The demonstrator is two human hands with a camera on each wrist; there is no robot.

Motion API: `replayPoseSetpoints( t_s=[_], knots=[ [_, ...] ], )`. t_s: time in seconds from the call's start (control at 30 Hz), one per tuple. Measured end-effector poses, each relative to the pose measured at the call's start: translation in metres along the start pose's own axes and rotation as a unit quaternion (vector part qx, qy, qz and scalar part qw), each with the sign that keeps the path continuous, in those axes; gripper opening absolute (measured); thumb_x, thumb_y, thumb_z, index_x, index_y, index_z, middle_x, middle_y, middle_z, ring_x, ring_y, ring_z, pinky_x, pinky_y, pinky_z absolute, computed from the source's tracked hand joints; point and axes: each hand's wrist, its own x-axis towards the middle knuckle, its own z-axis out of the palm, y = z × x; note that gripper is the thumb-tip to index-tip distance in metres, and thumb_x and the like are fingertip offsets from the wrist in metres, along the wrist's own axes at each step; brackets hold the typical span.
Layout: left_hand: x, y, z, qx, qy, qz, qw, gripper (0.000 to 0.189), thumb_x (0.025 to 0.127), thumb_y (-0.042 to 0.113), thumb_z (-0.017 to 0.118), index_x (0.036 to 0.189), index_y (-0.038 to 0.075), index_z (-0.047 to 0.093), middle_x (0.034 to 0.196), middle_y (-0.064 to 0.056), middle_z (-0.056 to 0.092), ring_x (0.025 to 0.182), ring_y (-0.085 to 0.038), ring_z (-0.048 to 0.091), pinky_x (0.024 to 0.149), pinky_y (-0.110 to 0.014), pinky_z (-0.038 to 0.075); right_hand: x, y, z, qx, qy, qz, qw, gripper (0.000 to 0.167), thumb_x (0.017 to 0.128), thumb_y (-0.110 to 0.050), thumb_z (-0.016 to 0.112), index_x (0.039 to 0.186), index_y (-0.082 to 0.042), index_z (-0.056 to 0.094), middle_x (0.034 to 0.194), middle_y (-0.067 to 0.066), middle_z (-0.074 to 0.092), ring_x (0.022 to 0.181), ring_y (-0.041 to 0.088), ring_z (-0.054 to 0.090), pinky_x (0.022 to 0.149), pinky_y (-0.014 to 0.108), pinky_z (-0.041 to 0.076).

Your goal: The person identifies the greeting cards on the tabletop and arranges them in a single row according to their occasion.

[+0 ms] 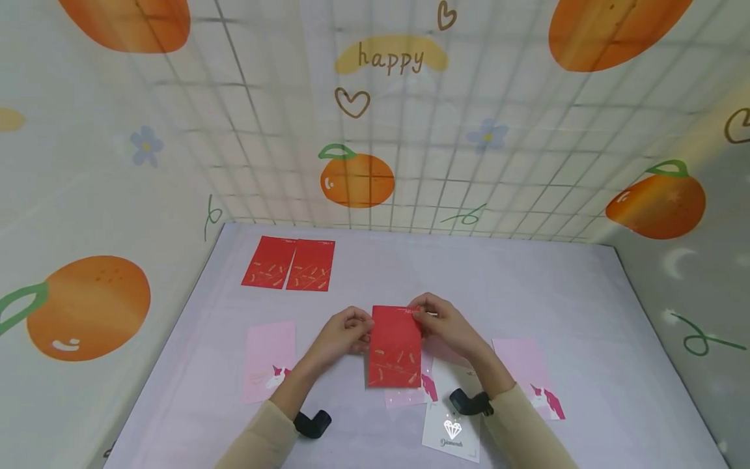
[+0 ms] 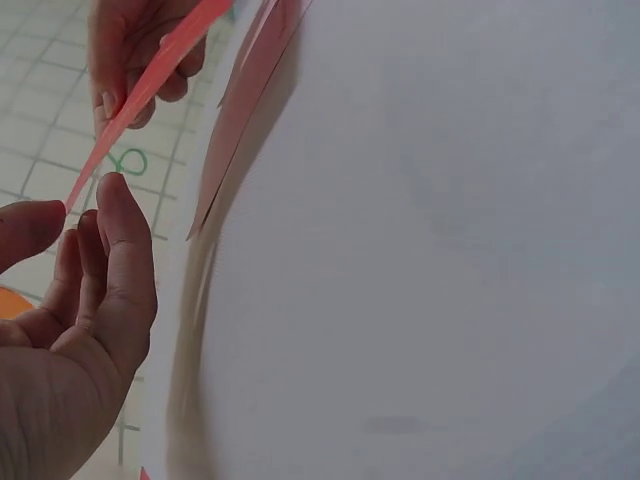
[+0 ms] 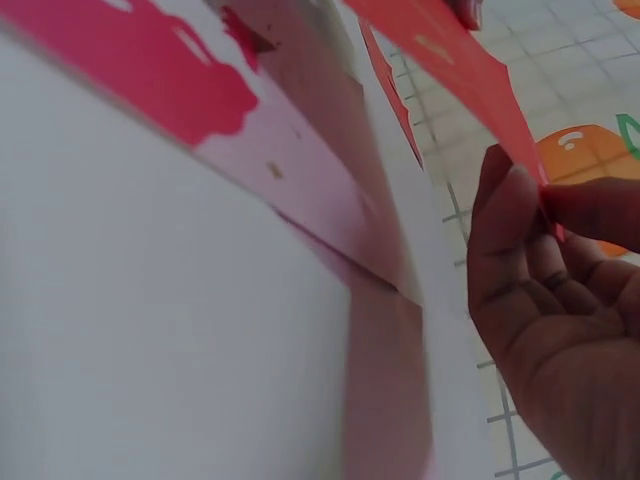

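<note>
A red envelope (image 1: 396, 352) with gold print is held up over the middle of the table. My right hand (image 1: 448, 324) pinches its upper right corner between thumb and fingers, which the right wrist view shows closely. At its left edge is my left hand (image 1: 342, 335), with the thumb (image 2: 35, 228) against the edge and the index finger close on the other side. Partly hidden beneath the envelope and right forearm lie a pink unicorn card (image 1: 401, 398) and a white card with a diamond heart (image 1: 451, 430).
Two more red envelopes (image 1: 268, 262) lie side by side at the table's back left. One pink unicorn card (image 1: 269, 355) rests left of the left hand, another (image 1: 521, 365) right of the right forearm. A cloth printed with oranges (image 1: 357, 181) hangs over a wire grid behind.
</note>
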Motion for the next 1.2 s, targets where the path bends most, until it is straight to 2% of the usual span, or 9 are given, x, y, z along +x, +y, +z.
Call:
replayPoseSetpoints(
  t_s=[0.13, 0.37, 0.57, 0.9, 1.2],
  knots=[
    [-0.002, -0.003, 0.004, -0.011, -0.016, -0.004, 0.9998, 0.029, 0.097, 0.026, 0.067, 0.116, 0.005, 0.058, 0.099, -0.014, 0.064, 0.085, -0.026, 0.069, 0.075, -0.039, 0.060, 0.003, -0.002, -0.005, -0.009, 0.017, 0.008, 0.9998, 0.023, 0.100, -0.021, 0.062, 0.120, -0.011, 0.059, 0.110, 0.012, 0.064, 0.086, 0.033, 0.066, 0.074, 0.039, 0.058],
    [-0.015, -0.007, 0.008, -0.010, -0.028, -0.008, 0.9995, 0.033, 0.095, 0.027, 0.070, 0.116, 0.005, 0.058, 0.104, -0.012, 0.065, 0.092, -0.025, 0.069, 0.078, -0.038, 0.059, 0.007, -0.008, -0.010, -0.007, 0.033, 0.020, 0.9992, 0.024, 0.101, -0.019, 0.060, 0.122, -0.008, 0.058, 0.108, 0.014, 0.064, 0.085, 0.032, 0.064, 0.075, 0.044, 0.057],
    [-0.020, -0.012, 0.011, -0.015, -0.042, -0.016, 0.9989, 0.031, 0.094, 0.023, 0.071, 0.116, 0.004, 0.058, 0.104, -0.011, 0.065, 0.094, -0.024, 0.069, 0.078, -0.037, 0.059, 0.009, -0.009, -0.011, -0.003, 0.037, 0.023, 0.9991, 0.023, 0.102, -0.019, 0.059, 0.122, -0.009, 0.058, 0.105, 0.015, 0.064, 0.083, 0.033, 0.064, 0.073, 0.039, 0.058],
    [-0.022, -0.012, 0.013, -0.021, -0.046, -0.008, 0.9987, 0.028, 0.094, 0.018, 0.070, 0.114, 0.002, 0.057, 0.100, -0.012, 0.065, 0.094, -0.024, 0.069, 0.077, -0.037, 0.059, 0.011, -0.007, -0.012, 0.004, 0.034, 0.022, 0.9992, 0.022, 0.101, -0.019, 0.060, 0.122, -0.010, 0.059, 0.105, 0.015, 0.065, 0.082, 0.031, 0.063, 0.071, 0.036, 0.057],
    [-0.022, -0.010, 0.013, -0.024, -0.050, -0.009, 0.9984, 0.029, 0.095, 0.018, 0.070, 0.115, 0.002, 0.056, 0.103, -0.012, 0.065, 0.097, -0.024, 0.069, 0.078, -0.037, 0.059, 0.009, -0.008, -0.014, -0.001, 0.035, 0.021, 0.9991, 0.027, 0.102, -0.021, 0.059, 0.127, -0.009, 0.057, 0.103, 0.015, 0.064, 0.082, 0.031, 0.063, 0.073, 0.040, 0.057]
  ],
)
